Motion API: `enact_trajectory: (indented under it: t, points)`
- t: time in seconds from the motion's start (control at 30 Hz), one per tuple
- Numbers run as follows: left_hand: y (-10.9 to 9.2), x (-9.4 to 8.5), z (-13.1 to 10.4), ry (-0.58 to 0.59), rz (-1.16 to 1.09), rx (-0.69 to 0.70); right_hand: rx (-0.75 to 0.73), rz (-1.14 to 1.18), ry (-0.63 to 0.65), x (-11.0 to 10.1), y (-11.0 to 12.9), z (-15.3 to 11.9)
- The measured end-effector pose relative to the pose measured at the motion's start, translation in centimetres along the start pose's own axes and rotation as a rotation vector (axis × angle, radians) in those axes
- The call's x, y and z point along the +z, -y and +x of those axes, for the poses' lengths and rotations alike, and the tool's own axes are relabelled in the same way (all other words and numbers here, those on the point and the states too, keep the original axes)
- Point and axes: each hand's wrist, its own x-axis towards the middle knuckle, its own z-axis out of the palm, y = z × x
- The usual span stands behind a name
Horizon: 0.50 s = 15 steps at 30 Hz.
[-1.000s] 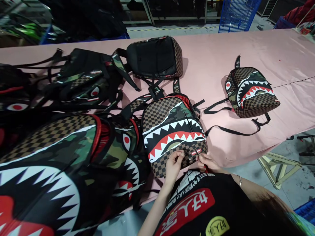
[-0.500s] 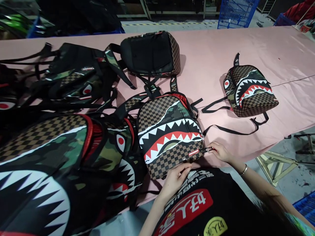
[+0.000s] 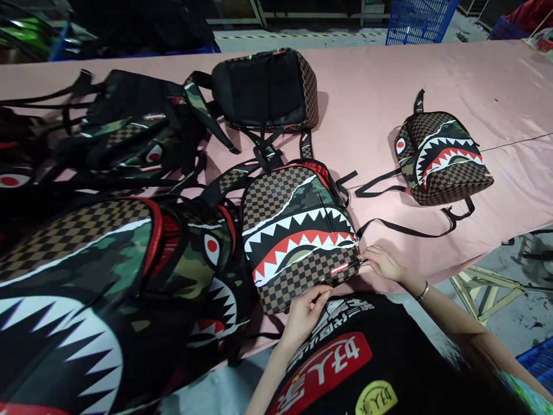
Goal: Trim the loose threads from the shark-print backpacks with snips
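A checkered backpack [image 3: 298, 230] with a shark-mouth print lies front up before me on the pink-covered table, its top end away from me. At its near bottom edge, my left hand [image 3: 307, 311] has thumb and fingers pinched together on the edge. My right hand [image 3: 382, 263] is at the bottom right corner, fingers closed around a small dark thing with a glint of metal. Whether that is a zipper pull or a small tool I cannot tell. The red lining [image 3: 318, 168] shows along the bag's open upper right side.
A small shark-print backpack [image 3: 449, 158] lies to the right, its black straps trailing left. A backpack lies back side up [image 3: 259, 92] at the far side. More bags crowd the left, including a large shark-print backpack [image 3: 78, 248]. A blue crate [image 3: 419, 22] stands beyond the table [image 3: 367, 86].
My right hand has moved slightly left, closer to the bag's corner. My left hand has shifted a little left along the bottom edge. The bags stay where they were.
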Motion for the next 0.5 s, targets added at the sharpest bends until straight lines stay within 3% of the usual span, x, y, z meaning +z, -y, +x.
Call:
enact_trajectory:
  t: [0.5]
  points:
    - [0.9,-0.1,0.1,-0.014,-0.04,-0.019,-0.043,-0.054,0.048,-0.1,2.5,2.1]
